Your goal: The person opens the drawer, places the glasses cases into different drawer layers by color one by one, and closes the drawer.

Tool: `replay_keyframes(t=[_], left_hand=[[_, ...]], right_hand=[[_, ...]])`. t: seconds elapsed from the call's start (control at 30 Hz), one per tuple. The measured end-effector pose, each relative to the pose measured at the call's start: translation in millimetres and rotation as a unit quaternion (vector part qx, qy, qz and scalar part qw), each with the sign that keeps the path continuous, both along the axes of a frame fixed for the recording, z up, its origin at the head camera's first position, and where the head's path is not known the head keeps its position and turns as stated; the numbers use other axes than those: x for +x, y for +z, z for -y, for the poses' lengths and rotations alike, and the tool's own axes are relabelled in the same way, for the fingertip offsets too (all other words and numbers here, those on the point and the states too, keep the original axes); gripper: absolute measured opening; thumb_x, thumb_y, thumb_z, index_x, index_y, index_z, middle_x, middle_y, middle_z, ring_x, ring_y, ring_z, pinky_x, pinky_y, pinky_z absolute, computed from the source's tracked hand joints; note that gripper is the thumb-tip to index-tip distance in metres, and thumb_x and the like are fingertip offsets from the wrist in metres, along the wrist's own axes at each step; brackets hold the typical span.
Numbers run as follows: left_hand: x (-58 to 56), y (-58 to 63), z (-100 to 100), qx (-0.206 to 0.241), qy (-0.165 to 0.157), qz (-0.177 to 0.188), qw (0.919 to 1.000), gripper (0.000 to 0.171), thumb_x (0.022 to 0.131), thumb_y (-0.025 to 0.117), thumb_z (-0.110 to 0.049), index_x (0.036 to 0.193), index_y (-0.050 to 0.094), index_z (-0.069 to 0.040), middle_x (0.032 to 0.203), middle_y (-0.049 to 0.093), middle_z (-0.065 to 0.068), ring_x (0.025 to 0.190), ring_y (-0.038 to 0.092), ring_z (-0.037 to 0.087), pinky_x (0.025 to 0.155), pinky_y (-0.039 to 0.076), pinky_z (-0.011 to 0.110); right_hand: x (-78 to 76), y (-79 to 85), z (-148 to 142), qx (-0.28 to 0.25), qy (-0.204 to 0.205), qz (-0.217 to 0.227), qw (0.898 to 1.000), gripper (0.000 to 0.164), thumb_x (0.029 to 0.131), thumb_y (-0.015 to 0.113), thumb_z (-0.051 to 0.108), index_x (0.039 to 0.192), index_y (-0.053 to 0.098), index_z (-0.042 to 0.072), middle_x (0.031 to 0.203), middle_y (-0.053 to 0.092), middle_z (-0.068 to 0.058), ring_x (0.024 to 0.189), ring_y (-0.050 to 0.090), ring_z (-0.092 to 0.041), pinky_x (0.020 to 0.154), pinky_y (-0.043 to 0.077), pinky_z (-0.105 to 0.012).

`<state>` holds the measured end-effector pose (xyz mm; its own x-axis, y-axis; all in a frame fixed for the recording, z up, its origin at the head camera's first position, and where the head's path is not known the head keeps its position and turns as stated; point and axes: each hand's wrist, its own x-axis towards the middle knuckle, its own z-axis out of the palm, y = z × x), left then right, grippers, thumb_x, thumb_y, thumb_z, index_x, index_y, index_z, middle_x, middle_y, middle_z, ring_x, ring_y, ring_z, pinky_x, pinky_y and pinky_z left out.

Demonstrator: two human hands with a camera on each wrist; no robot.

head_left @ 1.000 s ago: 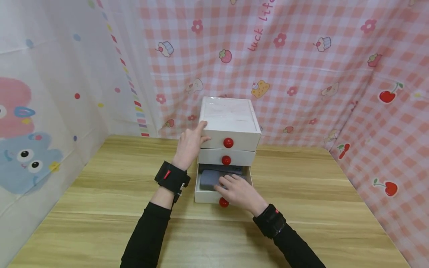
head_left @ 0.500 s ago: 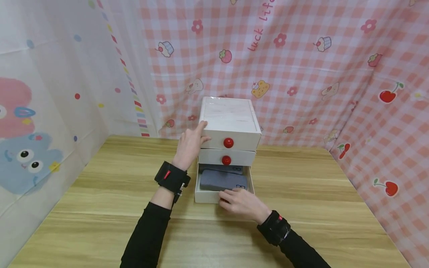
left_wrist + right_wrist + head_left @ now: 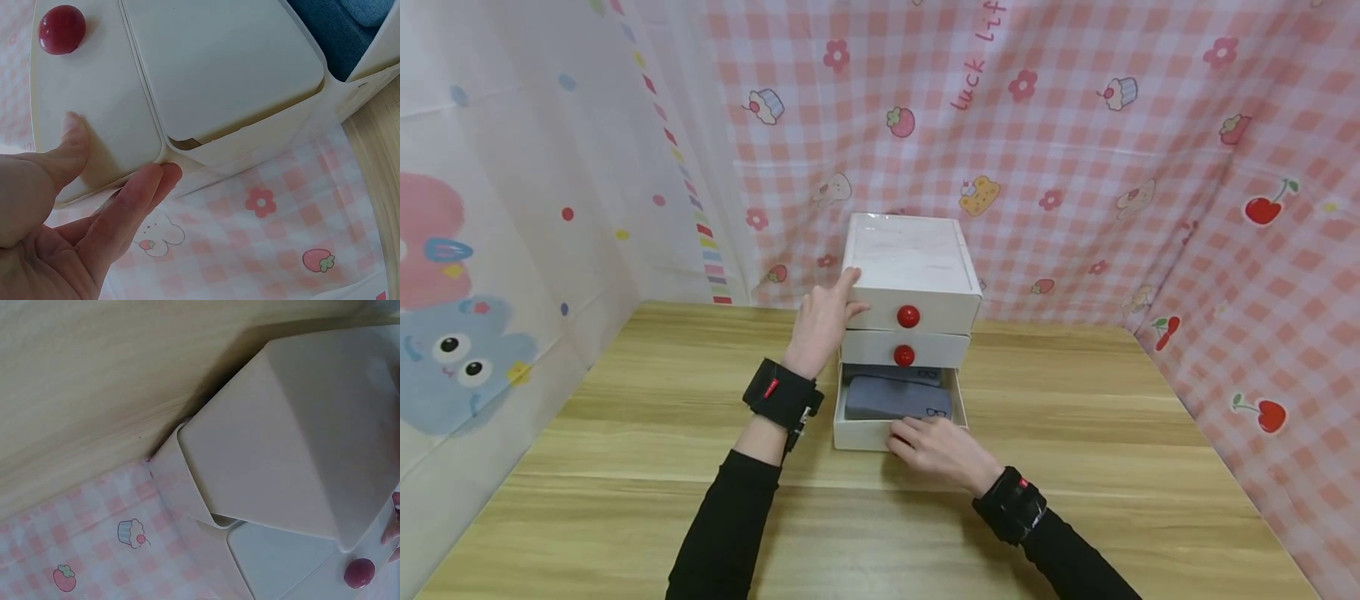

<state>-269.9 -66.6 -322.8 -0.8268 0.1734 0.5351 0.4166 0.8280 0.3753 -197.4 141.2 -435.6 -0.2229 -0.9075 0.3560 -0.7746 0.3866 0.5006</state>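
Note:
A white three-drawer cabinet (image 3: 912,254) has its bottom drawer (image 3: 857,433) pulled out. Inside lie two blue-grey glasses cases, the front one (image 3: 887,398) marked with a small glasses drawing, the rear one (image 3: 891,373) partly under the middle drawer. At the cabinet's left front corner is my left hand (image 3: 822,323): its thumb presses the top drawer's front and its fingers (image 3: 128,203) lie fairly straight along the side. My right hand (image 3: 942,450) curls its fingers at the front of the bottom drawer, covering its knob from sight.
Red round knobs sit on the top drawer (image 3: 908,317) and middle drawer (image 3: 904,355), both closed. The cabinet stands on a wood-grain table (image 3: 625,467). Behind it hangs a pink checked curtain (image 3: 1037,158), with a white printed curtain (image 3: 602,142) at the left.
My right hand has moved from over the front glasses case down to the drawer's front, uncovering the case and hiding the knob. The left hand keeps its place on the cabinet.

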Motion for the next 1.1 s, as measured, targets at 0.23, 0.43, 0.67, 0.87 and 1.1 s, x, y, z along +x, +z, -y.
replay_keyframes(t=[0.23,0.43,0.67,0.87,1.1], left_hand=[[-1.3,1.6,3,-0.001,0.004,0.003,1.0000,0.044,0.084,0.061,-0.031,0.123,0.046,-0.014,0.056,0.054,0.008,0.045,0.039,0.017,0.042,0.026,0.024],[-2.2,-1.4,2,0.000,0.001,0.006,1.0000,0.044,0.084,0.061,-0.031,0.122,0.046,-0.015,0.060,0.059,0.009,0.045,0.040,0.016,0.041,0.027,0.024],[-0.1,-1.2,2,-0.003,0.001,0.004,1.0000,0.044,0.084,0.061,-0.032,0.122,0.046,-0.015,0.059,0.058,0.009,0.046,0.040,0.017,0.042,0.027,0.024],[-0.4,-0.6,0,0.000,-0.002,0.002,1.0000,0.044,0.084,0.060,-0.032,0.122,0.047,-0.014,0.057,0.056,0.009,0.045,0.039,0.016,0.041,0.027,0.024],[0.2,-1.4,-2,0.000,-0.006,0.003,1.0000,0.045,0.084,0.061,-0.031,0.123,0.046,-0.014,0.056,0.054,0.008,0.045,0.037,0.015,0.041,0.027,0.023]], right_hand=[[-11.0,0.0,3,-0.011,0.003,-0.023,1.000,0.024,0.090,0.038,0.004,0.092,0.061,0.011,0.089,0.057,0.001,0.076,0.055,-0.011,0.058,0.047,-0.023],[-29.6,-2.7,0,-0.041,-0.030,-0.020,0.999,0.020,0.089,0.045,0.005,0.092,0.063,0.012,0.094,0.059,0.000,0.080,0.057,-0.013,0.063,0.049,-0.024],[-42.2,-5.8,4,-0.062,-0.079,0.034,0.994,0.015,0.085,0.058,0.006,0.096,0.066,0.013,0.094,0.057,0.000,0.081,0.057,-0.012,0.064,0.049,-0.023],[-53.2,-6.6,7,-0.102,-0.105,0.033,0.989,0.013,0.082,0.062,0.008,0.090,0.069,0.015,0.092,0.062,0.002,0.083,0.061,-0.013,0.066,0.051,-0.026],[-60.0,-7.5,7,-0.128,-0.136,0.041,0.982,0.008,0.080,0.068,0.015,0.086,0.072,0.018,0.089,0.067,0.006,0.079,0.065,-0.009,0.064,0.051,-0.025]])
